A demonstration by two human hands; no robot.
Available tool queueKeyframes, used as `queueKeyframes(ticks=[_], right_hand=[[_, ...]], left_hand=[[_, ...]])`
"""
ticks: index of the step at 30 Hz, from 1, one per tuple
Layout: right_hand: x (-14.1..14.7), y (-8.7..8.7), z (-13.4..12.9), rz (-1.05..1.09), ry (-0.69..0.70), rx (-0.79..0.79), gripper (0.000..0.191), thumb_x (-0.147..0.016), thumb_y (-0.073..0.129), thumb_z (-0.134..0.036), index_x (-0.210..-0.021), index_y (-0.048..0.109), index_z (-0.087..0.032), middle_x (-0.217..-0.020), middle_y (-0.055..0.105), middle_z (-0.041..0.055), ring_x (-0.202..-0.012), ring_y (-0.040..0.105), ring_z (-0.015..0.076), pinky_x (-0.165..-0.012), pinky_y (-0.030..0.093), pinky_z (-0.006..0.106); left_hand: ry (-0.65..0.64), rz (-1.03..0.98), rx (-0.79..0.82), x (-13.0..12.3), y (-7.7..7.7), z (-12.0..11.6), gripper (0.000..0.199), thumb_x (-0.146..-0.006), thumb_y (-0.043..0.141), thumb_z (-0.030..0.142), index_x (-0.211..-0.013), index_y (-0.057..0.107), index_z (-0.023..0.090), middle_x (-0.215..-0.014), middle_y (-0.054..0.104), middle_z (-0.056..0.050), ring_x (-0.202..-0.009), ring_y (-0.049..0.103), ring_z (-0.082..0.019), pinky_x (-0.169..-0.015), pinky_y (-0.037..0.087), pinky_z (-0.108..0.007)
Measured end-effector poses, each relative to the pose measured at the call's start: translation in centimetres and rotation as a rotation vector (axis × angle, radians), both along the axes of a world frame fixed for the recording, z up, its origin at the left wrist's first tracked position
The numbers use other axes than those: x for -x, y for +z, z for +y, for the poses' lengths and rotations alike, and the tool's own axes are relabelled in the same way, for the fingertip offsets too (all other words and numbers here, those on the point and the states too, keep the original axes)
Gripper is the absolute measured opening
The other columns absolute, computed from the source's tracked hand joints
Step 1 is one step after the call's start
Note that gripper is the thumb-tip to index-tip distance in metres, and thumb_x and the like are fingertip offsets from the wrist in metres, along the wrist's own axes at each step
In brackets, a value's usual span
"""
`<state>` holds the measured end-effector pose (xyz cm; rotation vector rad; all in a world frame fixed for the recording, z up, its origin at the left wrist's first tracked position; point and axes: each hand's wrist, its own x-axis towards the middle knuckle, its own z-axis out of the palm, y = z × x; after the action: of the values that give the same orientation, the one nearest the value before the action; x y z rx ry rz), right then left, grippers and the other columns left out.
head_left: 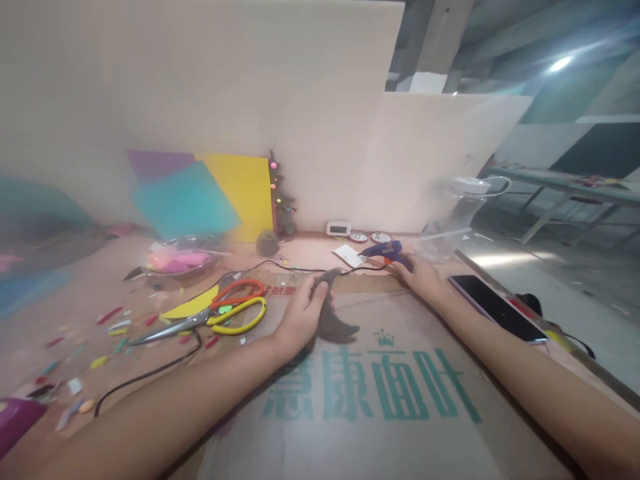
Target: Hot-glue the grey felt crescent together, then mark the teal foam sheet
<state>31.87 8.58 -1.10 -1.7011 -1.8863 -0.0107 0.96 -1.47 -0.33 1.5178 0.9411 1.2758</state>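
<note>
My left hand (304, 310) is closed on a dark grey crescent-shaped piece (336, 320), thumb on its face, over a cardboard sheet (380, 447) printed with green characters. Farther back to the right, my right hand (414, 272) is wrapped round the handle of a dark blue glue gun (387, 250). The gun's nozzle points left, over a small white card (349, 256). A black cord runs leftward across the table behind the grey piece.
Orange-and-yellow-handled scissors (200, 320) lie left among scraps. A phone (495, 308) rests at right near the table edge. Coloured sheets (187, 200) lean on the back panel. A clear bag with pink material (180, 260) and a plastic jug (465, 203) stand farther back.
</note>
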Motion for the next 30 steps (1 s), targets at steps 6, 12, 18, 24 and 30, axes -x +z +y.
queueKeyframes(ticks=[6, 12, 18, 24, 30], right_hand=[[-0.1, 0.1, -0.5, -0.012, -0.057, -0.103, 0.041, -0.096, 0.04, -0.043, -0.107, 0.066, -0.014, -0.107, 0.07, 0.0138, -0.097, 0.063, 0.0252, -0.087, 0.045, 0.035], [-1.3, 1.1, -1.0, -0.102, -0.021, -0.172, 0.042, -0.096, 0.037, -0.04, -0.082, 0.067, -0.013, -0.089, 0.07, 0.0167, -0.09, 0.061, 0.0279, -0.083, 0.043, 0.037], [0.5, 3.0, -4.0, -0.14, 0.209, -0.245, 0.032, -0.094, 0.044, -0.036, -0.08, 0.066, -0.017, -0.091, 0.068, 0.0138, -0.092, 0.059, 0.0273, -0.088, 0.043, 0.041], [7.8, 4.5, -10.7, 0.328, 0.455, -0.197, 0.024, -0.094, 0.05, -0.035, -0.107, 0.064, -0.021, -0.11, 0.068, 0.0093, -0.091, 0.063, 0.0215, -0.077, 0.051, 0.036], [12.5, 4.1, -13.2, 0.797, 0.668, 0.303, 0.036, -0.088, 0.056, -0.039, -0.122, 0.054, -0.026, -0.127, 0.061, 0.0074, -0.047, 0.05, 0.0053, -0.041, 0.044, 0.024]], left_hand=[[-0.079, -0.011, 0.159, 0.0, -0.5, 1.6, 0.039, -0.088, 0.052, 0.056, -0.089, 0.053, 0.017, -0.074, 0.06, -0.001, -0.058, 0.057, -0.011, -0.052, 0.046, -0.021], [-0.002, 0.104, 0.061, -0.2, -0.3, 1.4, 0.035, -0.09, 0.051, 0.049, -0.091, 0.058, 0.015, -0.072, 0.061, -0.001, -0.058, 0.054, -0.011, -0.049, 0.04, -0.019], [-0.064, 0.28, 0.036, 0.2, 2.0, 1.6, 0.029, -0.085, 0.056, 0.043, -0.084, 0.062, 0.015, -0.07, 0.062, -0.001, -0.057, 0.053, -0.013, -0.049, 0.037, -0.021], [-0.126, 0.436, -0.073, 1.3, 4.6, -1.5, 0.033, -0.087, 0.055, 0.046, -0.079, 0.065, 0.016, -0.07, 0.061, 0.001, -0.061, 0.052, -0.013, -0.053, 0.035, -0.022], [0.011, 0.434, -0.15, 2.3, 3.6, -4.3, 0.027, -0.092, 0.05, 0.039, -0.089, 0.064, 0.016, -0.073, 0.061, 0.002, -0.069, 0.055, -0.013, -0.065, 0.041, -0.023]])
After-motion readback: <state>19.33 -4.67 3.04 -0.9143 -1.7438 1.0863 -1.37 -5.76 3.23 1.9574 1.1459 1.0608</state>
